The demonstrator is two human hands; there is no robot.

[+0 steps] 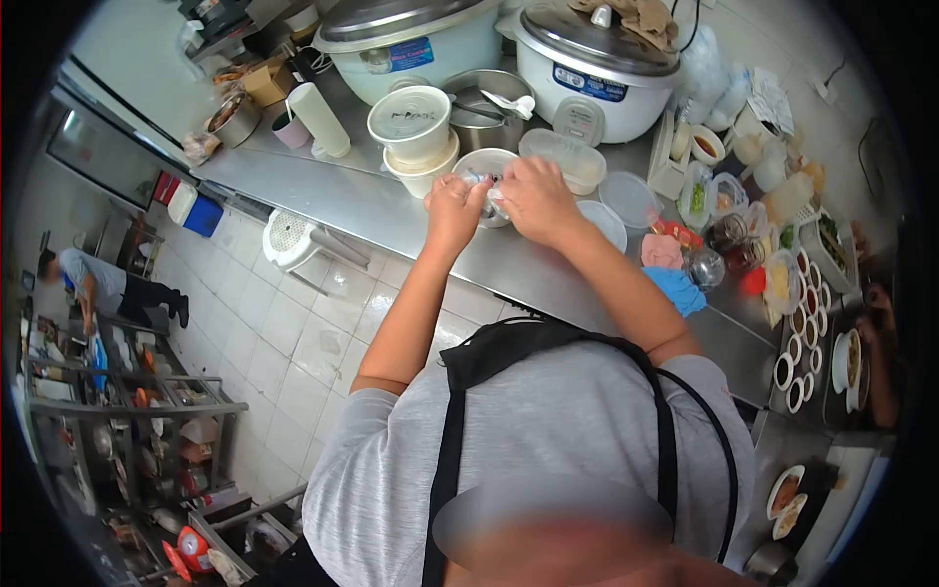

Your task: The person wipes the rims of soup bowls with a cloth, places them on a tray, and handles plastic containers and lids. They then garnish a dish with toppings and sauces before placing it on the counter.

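Note:
Both hands meet at the front of the steel counter, close above a round white container [486, 159]. My left hand [454, 209] is closed, its fingertips pinching a small clear and white plastic bag [478, 179]. From the other side my right hand [536, 203] grips the same plastic, its fingers bent over it. Between and below the hands shows part of a shiny round vessel [494, 215], mostly hidden. Left of them stand stacked white tubs [409, 122] with lids. A clear rectangular container [564, 157] sits just beyond my right hand.
Two large rice cookers [396, 59] [597, 83] and a steel pot [484, 93] stand behind. Round lids [629, 200], a blue cloth [674, 290], jars and sauce cups [804, 323] line the right. A white stool [290, 238] stands below left. Another person [103, 279] works at far-left shelves.

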